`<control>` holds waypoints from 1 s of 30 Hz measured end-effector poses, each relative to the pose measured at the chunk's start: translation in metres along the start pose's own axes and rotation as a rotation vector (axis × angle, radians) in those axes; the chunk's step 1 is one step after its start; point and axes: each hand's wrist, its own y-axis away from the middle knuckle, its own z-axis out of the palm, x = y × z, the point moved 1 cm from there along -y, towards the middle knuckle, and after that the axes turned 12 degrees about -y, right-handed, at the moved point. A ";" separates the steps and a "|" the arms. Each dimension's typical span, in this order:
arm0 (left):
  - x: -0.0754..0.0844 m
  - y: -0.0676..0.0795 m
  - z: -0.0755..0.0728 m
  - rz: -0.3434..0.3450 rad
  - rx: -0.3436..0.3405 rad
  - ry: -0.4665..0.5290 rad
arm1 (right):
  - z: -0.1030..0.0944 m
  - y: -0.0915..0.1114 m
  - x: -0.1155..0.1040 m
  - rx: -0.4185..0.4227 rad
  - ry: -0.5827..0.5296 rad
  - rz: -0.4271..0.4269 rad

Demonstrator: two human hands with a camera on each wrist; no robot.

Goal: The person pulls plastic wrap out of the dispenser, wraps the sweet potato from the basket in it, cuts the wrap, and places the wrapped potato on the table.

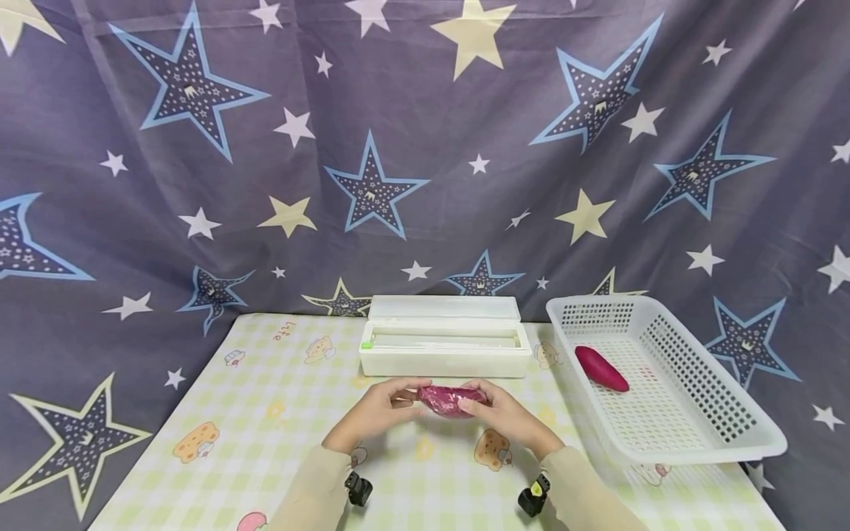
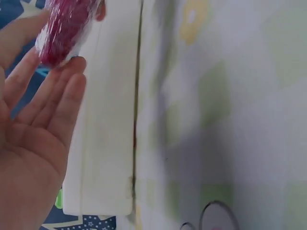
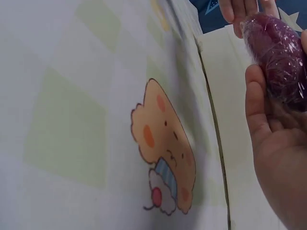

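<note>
A purple-red sweet potato (image 1: 446,402) wrapped in shiny, crinkled cling film is held up between both hands over the table. Its left end lies against the fingers of my left hand (image 1: 381,409), with several fingers extended along it in the left wrist view. My right hand (image 1: 506,414) grips the other end, thumb on one side and fingers on the other. Just beyond the hands stands a long white cling film dispenser box (image 1: 445,363), its lid (image 1: 445,307) raised. A second, smooth sweet potato (image 1: 600,369) rests in the white basket (image 1: 704,451) at the right.
A pastel checked tablecloth (image 1: 259,413) with cartoon prints covers the table. Behind the table hangs a dark star-patterned curtain (image 1: 425,110). The perforated basket's near corner reaches past the table's right edge. A green tab (image 1: 367,345) marks the box's left end.
</note>
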 end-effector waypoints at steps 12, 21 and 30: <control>-0.013 -0.004 0.008 0.019 0.022 -0.039 | 0.007 0.000 -0.003 0.039 0.002 -0.021; -0.014 0.000 -0.004 -0.052 0.053 -0.062 | 0.006 -0.001 -0.010 0.117 -0.091 -0.048; -0.017 0.000 -0.003 -0.079 0.072 -0.098 | 0.008 -0.006 -0.010 0.095 -0.081 -0.055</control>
